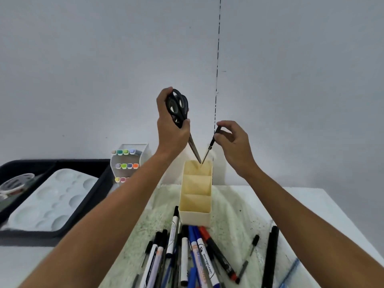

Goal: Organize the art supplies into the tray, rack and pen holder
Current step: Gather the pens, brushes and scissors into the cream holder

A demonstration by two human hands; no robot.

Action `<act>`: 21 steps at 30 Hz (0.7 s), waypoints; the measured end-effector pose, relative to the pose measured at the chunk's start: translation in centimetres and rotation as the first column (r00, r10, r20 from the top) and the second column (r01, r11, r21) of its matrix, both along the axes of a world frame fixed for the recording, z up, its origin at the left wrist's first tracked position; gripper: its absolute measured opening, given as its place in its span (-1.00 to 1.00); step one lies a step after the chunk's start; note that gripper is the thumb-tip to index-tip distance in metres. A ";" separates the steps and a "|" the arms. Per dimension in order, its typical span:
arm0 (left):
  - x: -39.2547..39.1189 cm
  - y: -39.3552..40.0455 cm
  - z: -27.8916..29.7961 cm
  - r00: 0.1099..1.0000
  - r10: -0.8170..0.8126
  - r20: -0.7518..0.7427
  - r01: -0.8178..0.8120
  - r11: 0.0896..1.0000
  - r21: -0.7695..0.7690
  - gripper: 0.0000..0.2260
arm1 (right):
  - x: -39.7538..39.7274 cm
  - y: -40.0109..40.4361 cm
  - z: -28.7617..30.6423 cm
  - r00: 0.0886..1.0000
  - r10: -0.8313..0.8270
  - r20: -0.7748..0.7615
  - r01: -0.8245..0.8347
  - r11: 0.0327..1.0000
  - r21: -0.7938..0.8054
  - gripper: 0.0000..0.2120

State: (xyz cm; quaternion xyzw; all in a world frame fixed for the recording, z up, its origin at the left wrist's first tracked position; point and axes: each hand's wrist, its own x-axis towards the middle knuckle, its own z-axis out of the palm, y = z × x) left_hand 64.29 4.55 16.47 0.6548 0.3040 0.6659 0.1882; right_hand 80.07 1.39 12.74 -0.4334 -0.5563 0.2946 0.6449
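My left hand [171, 123] grips black-handled scissors [179, 113] by the handles, blades pointing down. Their tip is at the rim of the far compartment of the cream pen holder [195, 217]. My right hand [232, 142] pinches a thin black pen [208, 148] near its top, its tip slanting down to the same far compartment. The two tips nearly meet above the holder. A pile of markers and pens [187, 252] lies on the table in front of the holder.
A black tray [91, 204] at the left holds a white paint palette [52, 202] and a tape roll [16, 182]. A white rack [128, 163] with coloured markers stands behind it. Black pens [271, 256] lie at the right.
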 end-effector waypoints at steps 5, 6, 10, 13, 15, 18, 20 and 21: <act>1.7 0.8 -3.9 0.997 0.062 -0.035 -0.059 0.996 0.063 -0.34 | -0.2 0.7 -2.7 0.997 0.009 0.070 -0.007 1.000 -0.030 -0.73; 1.9 1.0 -5.1 0.997 0.056 -0.055 -0.052 0.996 0.067 -0.34 | 0.0 0.8 -3.3 0.998 0.015 0.065 -0.012 0.999 -0.043 -0.73; 2.6 1.3 -9.0 0.990 0.026 -0.137 -0.020 0.999 0.045 -0.32 | 0.6 1.2 -5.7 0.999 0.043 0.024 -0.040 0.992 -0.118 -0.69; 2.7 1.5 -10.9 0.979 -0.046 -0.196 0.045 0.999 -0.006 -0.32 | 0.7 1.4 -7.0 0.997 0.061 0.038 -0.055 0.987 -0.152 -0.53; 2.7 1.9 -11.7 0.962 -0.103 -0.253 0.089 0.994 -0.069 -0.33 | 0.7 1.5 -7.6 0.997 0.063 0.037 -0.055 0.982 -0.178 -0.47; 2.6 2.1 -12.3 0.935 -0.162 -0.315 0.105 0.976 -0.188 -0.39 | 0.6 1.6 -8.1 0.997 0.068 0.023 -0.062 0.975 -0.215 -0.44; 2.4 2.2 -12.5 0.921 -0.171 -0.350 0.097 0.971 -0.218 -0.45 | 0.6 1.7 -8.3 0.996 0.073 0.046 -0.060 0.970 -0.234 -0.45; 2.3 2.2 -12.4 0.915 -0.174 -0.364 0.096 0.970 -0.223 -0.49 | 0.6 1.7 -8.4 0.995 0.078 0.056 -0.062 0.968 -0.242 -0.45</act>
